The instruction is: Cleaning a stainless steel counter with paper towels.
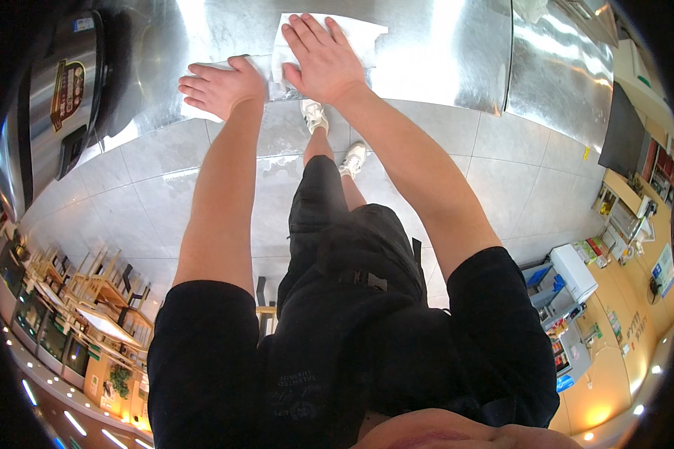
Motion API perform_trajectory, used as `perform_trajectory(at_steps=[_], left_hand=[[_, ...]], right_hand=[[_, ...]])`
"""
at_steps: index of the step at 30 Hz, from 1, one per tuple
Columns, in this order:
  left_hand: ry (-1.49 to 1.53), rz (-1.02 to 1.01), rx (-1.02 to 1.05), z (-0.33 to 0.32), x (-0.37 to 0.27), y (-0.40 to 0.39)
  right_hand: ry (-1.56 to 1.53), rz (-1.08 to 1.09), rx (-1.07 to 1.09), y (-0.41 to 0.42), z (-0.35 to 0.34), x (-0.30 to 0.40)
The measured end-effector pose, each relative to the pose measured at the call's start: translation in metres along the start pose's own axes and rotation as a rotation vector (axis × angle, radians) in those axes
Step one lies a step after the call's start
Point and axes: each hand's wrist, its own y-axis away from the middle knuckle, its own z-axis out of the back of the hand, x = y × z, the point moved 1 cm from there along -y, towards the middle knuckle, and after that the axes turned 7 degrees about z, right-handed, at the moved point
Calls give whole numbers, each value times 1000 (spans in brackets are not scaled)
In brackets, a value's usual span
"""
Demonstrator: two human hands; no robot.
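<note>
My left hand (223, 87) lies palm down, fingers spread to the left, on a white cloth (201, 114) at the near edge of a stainless steel counter (421, 62). To the right, my right hand (326, 59) presses flat on a second white cloth or paper sheet (365, 36), its fingers pointing away from me. The two white pieces meet or overlap between my hands; which lies on top I cannot tell. Neither hand's fingers are closed around anything. The parts of the cloths under both palms are hidden. The steel surface shows bright reflections.
A steel appliance (56, 95) with a dark rim stands at the left. Another steel surface (561, 73) adjoins the counter at the right. Below is a grey tiled floor (163, 196). Wooden chairs and tables (107, 297) are at lower left, a wooden counter (623, 286) at lower right.
</note>
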Motion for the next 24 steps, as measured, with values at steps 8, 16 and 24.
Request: perform_trajectory(at_steps=[8,16,24], left_hand=[[-3,4,21,-2,2,-1],[4,11,10,-1,7,-3],[18,-3,10,-3,4,-2]], right_hand=[[98,34,9,0,4,-4],[-141,-495,53,39,13,-197],[270,-671,-159,77,16,-227]])
